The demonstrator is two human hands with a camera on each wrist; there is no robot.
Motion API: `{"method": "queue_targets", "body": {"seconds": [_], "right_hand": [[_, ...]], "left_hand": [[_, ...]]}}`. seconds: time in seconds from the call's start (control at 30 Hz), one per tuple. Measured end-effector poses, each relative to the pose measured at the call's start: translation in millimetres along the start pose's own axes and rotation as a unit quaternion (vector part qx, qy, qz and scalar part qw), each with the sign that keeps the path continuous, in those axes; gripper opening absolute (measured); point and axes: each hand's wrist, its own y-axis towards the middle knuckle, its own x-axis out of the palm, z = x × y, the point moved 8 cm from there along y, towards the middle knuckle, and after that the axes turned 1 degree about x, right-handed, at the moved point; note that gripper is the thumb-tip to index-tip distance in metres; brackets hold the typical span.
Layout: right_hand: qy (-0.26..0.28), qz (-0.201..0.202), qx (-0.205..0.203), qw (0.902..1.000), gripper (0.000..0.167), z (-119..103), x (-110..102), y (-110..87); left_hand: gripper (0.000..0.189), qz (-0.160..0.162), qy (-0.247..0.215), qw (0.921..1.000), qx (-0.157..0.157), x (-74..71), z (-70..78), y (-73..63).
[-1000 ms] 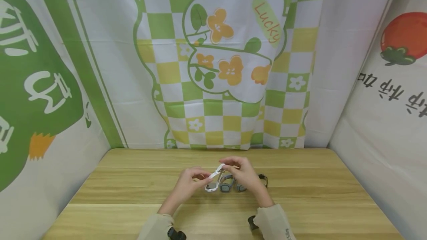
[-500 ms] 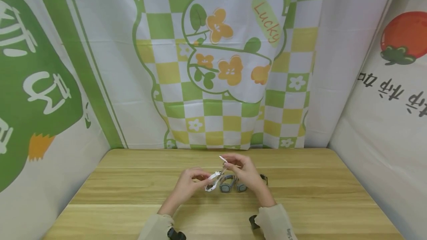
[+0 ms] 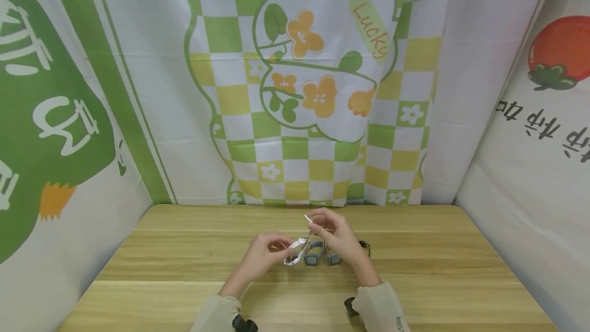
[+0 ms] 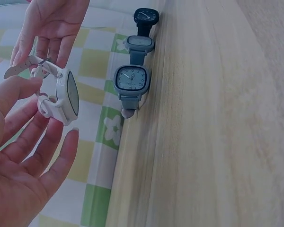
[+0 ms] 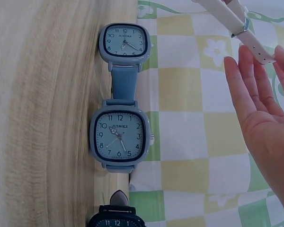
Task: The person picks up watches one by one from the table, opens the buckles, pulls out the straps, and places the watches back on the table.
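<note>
A white wristwatch (image 4: 61, 106) is held up between both hands, its dial turned toward the right in the left wrist view. My left hand (image 3: 267, 251) grips it by the strap near the case, with the thumb on the band. The fingers of my right hand (image 3: 335, 232) pinch the free end of the white strap (image 5: 236, 29). That strap has punched holes, and a metal buckle crosses it in the right wrist view. Beside the hands, two blue-grey square watches (image 5: 119, 137) stand on the wooden table (image 3: 184, 270).
A black watch (image 4: 146, 17) stands at the far end of the row, partly behind the right forearm in the head view. Behind the table hangs a checked green and yellow curtain (image 3: 295, 168). Printed cloth walls flank both sides.
My right hand has moved up and away from the left, drawing the strap end with it. My left hand stays nearly in place with the white watch.
</note>
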Motion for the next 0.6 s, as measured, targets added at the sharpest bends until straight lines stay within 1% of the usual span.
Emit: {"method": "queue_targets", "body": {"seconds": [0.07, 0.33, 0.6], "right_hand": [[0.001, 0.001, 0.004, 1.0000, 0.025, 0.8, 0.4, 0.1], [-0.005, -0.001, 0.006, 1.0000, 0.036, 0.0, 0.0, 0.4], [0.018, -0.005, 0.008, 0.9998, 0.031, -1.2, 0.2, -0.7]], "left_hand": [[0.017, -0.001, -0.005, 1.0000, 0.000, 0.4, 0.3, 0.1], [0.024, -0.004, -0.033, 0.9994, 0.004, 0.7, 5.7, -1.3], [0.026, -0.008, -0.041, 0.9991, 0.009, 3.1, 10.4, -2.4]]}}
